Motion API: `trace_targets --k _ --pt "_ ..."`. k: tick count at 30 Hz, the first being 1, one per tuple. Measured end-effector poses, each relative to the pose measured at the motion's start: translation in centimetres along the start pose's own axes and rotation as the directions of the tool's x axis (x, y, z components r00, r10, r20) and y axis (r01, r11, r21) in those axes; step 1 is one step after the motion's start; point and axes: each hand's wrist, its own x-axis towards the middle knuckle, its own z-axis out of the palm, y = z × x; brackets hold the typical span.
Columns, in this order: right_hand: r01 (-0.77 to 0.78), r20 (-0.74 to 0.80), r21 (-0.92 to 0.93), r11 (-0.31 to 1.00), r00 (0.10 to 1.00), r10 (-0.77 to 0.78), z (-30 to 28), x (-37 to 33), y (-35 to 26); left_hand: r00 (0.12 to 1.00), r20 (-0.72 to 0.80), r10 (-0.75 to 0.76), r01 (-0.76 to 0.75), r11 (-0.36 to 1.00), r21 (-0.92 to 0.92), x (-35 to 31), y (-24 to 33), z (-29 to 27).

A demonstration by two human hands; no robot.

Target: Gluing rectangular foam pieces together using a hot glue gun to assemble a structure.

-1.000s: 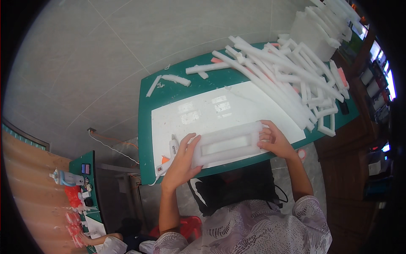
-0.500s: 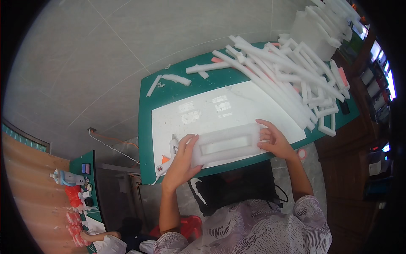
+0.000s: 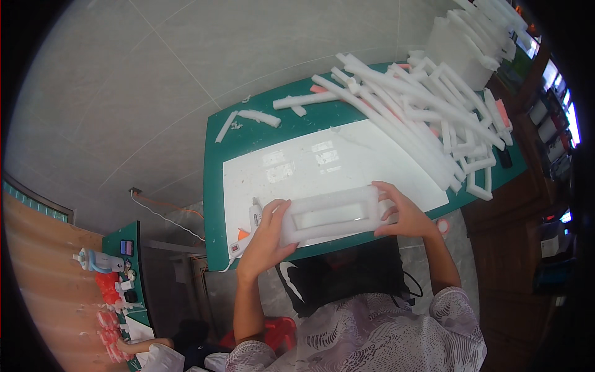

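Note:
A white foam frame (image 3: 328, 198), a long rectangle with an open middle, is held just over the near edge of the white board (image 3: 297, 149). My left hand (image 3: 268, 235) grips its left end, fingers on top and thumb at the near side. At the right end, my right hand (image 3: 403, 214) curls around the frame, with fingers on the far corner and thumb on the near one. Beside my left hand lies a white corded tool (image 3: 255, 216) with an orange part, partly covered by that hand; it resembles a glue gun.
Long foam strips (image 3: 403, 105) and small foam frames pile up at the table's right. Foam scraps (image 3: 259, 116) lie at the far left of the green tabletop (image 3: 214, 186). Another person's arm (image 3: 149, 344) reaches over a side table, lower left. A black bag-like item (image 3: 347, 266) is below the near edge.
My right hand has shifted slightly on the frame's right end, its thumb sliding nearer to me and its grip spreading wider. My left hand stays almost in place.

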Motion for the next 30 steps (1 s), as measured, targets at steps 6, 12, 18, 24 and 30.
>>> trace_targets --k 6,12,18,24,30 --pt "0.028 0.061 -0.223 0.974 0.998 -0.014 -0.4 0.3 -0.6 1.000 0.004 -0.006 0.006 1.000 -0.001 0.1 0.0 0.0" --pt "0.075 0.047 -0.282 0.956 0.997 -0.065 -0.6 0.4 0.4 0.999 0.049 -0.010 0.011 1.000 -0.028 0.2 0.3 -0.2" --pt "0.122 0.019 -0.251 0.960 0.992 -0.121 -0.9 0.5 0.3 0.997 0.071 -0.001 0.004 0.999 -0.043 0.4 0.3 -0.3" --pt "0.136 0.014 -0.236 0.962 0.990 -0.137 -0.8 0.6 0.4 0.997 0.080 -0.014 0.017 0.999 -0.045 0.5 0.3 -0.2" --pt "0.159 0.035 -0.265 0.951 0.987 -0.155 -0.9 0.7 0.6 0.996 0.086 -0.022 0.027 0.998 -0.048 0.4 0.1 -0.2"
